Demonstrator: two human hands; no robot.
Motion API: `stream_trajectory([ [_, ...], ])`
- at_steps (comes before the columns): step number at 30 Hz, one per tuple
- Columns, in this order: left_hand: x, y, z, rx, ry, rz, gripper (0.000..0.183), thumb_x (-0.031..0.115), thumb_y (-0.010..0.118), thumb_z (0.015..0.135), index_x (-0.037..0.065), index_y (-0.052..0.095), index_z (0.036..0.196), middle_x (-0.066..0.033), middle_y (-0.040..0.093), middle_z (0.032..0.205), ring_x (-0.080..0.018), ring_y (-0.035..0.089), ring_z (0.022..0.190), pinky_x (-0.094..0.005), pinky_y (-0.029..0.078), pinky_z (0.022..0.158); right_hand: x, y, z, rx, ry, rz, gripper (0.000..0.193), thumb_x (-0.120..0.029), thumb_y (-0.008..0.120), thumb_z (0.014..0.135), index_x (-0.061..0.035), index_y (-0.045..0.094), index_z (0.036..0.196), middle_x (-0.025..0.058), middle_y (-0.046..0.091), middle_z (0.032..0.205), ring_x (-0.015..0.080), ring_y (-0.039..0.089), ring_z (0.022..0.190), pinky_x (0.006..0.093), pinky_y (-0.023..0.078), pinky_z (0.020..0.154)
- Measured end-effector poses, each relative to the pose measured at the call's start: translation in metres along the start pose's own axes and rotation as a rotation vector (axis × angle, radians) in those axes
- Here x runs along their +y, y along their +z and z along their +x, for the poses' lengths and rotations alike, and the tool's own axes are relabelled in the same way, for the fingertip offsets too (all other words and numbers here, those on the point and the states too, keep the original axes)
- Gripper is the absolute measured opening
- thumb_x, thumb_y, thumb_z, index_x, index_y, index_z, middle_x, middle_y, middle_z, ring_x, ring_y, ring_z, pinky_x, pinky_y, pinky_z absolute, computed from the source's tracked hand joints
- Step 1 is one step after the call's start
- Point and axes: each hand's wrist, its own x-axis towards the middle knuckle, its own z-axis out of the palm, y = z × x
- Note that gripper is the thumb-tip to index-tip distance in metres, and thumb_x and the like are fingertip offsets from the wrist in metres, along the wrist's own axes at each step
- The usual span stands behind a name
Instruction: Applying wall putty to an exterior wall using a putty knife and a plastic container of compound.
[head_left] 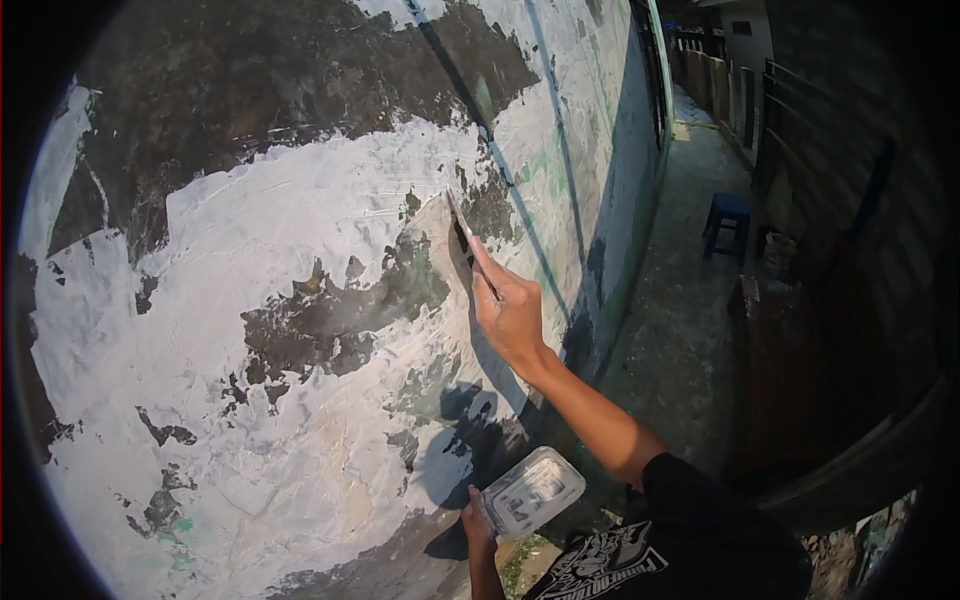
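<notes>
The right hand pinches a scraper slanting far-left at the wall; the nearer left hand grips a tub.

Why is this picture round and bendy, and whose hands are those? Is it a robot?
No robot here! A person wears a camera on their head, and its very wide lens makes the edges round and bendy. You see almost what they see. Both bare hands are theirs. The right hand holds a thin flat tool up at the wall. The left hand, lower down, holds a see-through plastic box with something whitish in or on it. Rough white coating covers much of the wall, with dark patches between. Behind, a blue stool stands in the alley.
</notes>
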Motion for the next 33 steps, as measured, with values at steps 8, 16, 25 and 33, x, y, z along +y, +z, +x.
stream_trajectory([
  [8, 0.022, 0.022, -0.018, 0.015, -0.043, -0.126, 0.059, 0.046, 0.043, 0.102, -0.009, 0.065, 0.102, -0.0155, 0.070, 0.089, -0.0232, 0.069, 0.073, -0.0336, 0.057, 0.063, -0.049, 0.029, -0.022, -0.171, -0.077, -0.072, 0.061, 0.002, 0.062, 0.078, -0.0007, 0.048, 0.138, 0.0281, 0.064, 0.110, 0.0335, 0.068, 0.072, 0.0336, 0.055, 0.063],
  [16, 0.029, 0.031, -0.019, -0.087, -0.031, -0.159, 0.061, 0.045, 0.041, 0.102, -0.013, 0.060, 0.104, -0.0233, 0.067, 0.093, -0.0313, 0.069, 0.066, -0.0457, 0.062, 0.056, -0.027, -0.013, 0.020, -0.136, 0.097, 0.164, 0.044, 0.001, 0.056, 0.088, -0.0044, 0.056, 0.132, 0.0266, 0.067, 0.102, 0.0318, 0.071, 0.081, 0.0345, 0.054, 0.068],
  [25, 0.006, 0.021, -0.020, 0.017, -0.011, -0.124, 0.058, 0.045, 0.042, 0.102, -0.010, 0.062, 0.102, -0.0197, 0.068, 0.093, -0.0268, 0.068, 0.066, -0.0396, 0.061, 0.057, -0.025, 0.011, -0.006, -0.282, -0.027, -0.026, 0.051, 0.001, 0.059, 0.082, -0.0015, 0.055, 0.132, 0.0239, 0.067, 0.085, 0.0402, 0.064, 0.069, 0.0398, 0.052, 0.064],
  [33, 0.009, 0.027, -0.025, -0.034, -0.018, -0.099, 0.058, 0.045, 0.043, 0.102, -0.009, 0.064, 0.101, -0.0164, 0.069, 0.090, -0.0205, 0.066, 0.071, -0.0337, 0.057, 0.064, -0.013, -0.032, -0.014, -0.202, 0.414, 0.119, 0.036, -0.002, 0.057, 0.089, 0.0015, 0.060, 0.125, 0.0158, 0.070, 0.085, 0.0108, 0.060, 0.067, 0.0280, 0.048, 0.062],
])
